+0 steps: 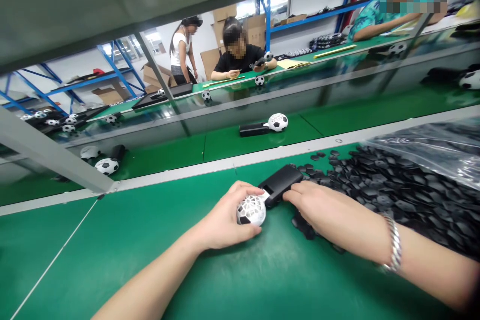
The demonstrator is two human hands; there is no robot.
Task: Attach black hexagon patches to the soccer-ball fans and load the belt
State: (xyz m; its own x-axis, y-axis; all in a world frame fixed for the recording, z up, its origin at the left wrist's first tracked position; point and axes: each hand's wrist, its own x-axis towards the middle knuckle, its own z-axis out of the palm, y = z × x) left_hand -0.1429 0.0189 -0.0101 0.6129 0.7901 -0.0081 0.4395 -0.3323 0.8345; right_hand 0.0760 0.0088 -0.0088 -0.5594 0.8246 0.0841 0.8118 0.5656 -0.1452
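My left hand (228, 217) is wrapped round the white openwork soccer-ball head (253, 211) of a handheld device, thumb on the near side and fingers on the far side. The ball shows a black patch at its lower left and open white lattice elsewhere. Its black handle (281, 182) points up and right, lying over the green work surface. My right hand (315, 205) is beside the handle, at the left edge of a pile of small black flat pieces (382, 195). Its fingers are curled and pressed together; what they hold, if anything, is hidden.
A clear plastic bag (442, 150) lies over the pile. Beyond a pale rail (180, 167) runs a green conveyor (217, 147) with a finished-looking soccer-ball device (278, 122) and others on it. A metal post (56, 145) stands left. Several people work across the line.
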